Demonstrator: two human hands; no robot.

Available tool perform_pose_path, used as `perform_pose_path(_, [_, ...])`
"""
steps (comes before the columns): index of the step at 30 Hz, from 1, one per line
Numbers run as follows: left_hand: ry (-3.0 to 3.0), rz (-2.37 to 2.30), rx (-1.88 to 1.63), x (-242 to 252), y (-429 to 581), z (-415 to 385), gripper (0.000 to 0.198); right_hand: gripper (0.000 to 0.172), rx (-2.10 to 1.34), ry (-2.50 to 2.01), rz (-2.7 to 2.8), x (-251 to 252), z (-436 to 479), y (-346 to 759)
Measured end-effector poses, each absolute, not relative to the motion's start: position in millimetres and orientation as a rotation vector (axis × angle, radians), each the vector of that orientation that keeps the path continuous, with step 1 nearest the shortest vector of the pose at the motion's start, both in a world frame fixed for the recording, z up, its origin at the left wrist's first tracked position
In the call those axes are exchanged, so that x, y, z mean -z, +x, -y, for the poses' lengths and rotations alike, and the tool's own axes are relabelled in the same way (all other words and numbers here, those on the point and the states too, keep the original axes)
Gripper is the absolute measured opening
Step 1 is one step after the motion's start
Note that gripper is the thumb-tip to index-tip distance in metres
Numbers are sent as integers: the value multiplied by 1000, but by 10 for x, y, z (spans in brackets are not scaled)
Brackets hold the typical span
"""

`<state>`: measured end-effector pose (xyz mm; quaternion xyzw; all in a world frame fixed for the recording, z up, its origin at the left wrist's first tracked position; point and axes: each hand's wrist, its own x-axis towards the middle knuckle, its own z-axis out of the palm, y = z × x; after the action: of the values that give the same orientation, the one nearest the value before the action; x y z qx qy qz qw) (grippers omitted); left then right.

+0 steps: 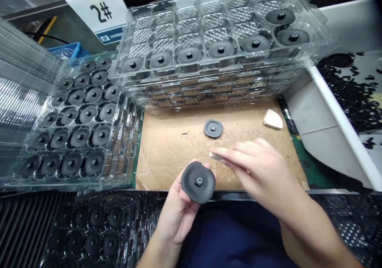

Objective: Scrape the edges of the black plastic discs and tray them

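Note:
My left hand (176,212) grips a dark grey rubber disc (198,181) with a small metal stud at its centre, held up over the near edge of a cardboard sheet (167,148). My right hand (262,168) is blurred by motion just right of the disc, fingers pressed together on a small pale piece (214,155) at the fingertips. A second grey disc (213,128) lies flat on the cardboard beyond both hands.
A clear plastic tray (125,133) with several discs sits at left. A stack of clear trays (209,89) stands behind the cardboard, its top one holding a row of discs. A white wedge (273,119) lies at right. A white bin (337,113) holds black rings.

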<state>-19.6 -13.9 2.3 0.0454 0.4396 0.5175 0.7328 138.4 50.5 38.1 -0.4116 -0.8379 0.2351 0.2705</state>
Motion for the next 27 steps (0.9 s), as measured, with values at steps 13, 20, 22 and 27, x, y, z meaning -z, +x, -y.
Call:
perform_pose_path(13, [-3, -839, -1240, 45, -284, 122, 50, 25, -1021, -1342, 2114, 597, -482, 1412])
perform_pose_path(20, [30, -855, -1230, 20, -235, 119, 59, 25, -996, -1396, 1895, 162, -428, 1366])
perform_pose_path(22, [59, -884, -1229, 37, -225, 139, 61, 25, -885, -1281, 1790, -133, -427, 1249])
perform_pose_path(27, [79, -947, -1191, 84, -312, 185, 60, 23, -1047, -826, 2084, -435, -384, 1030])
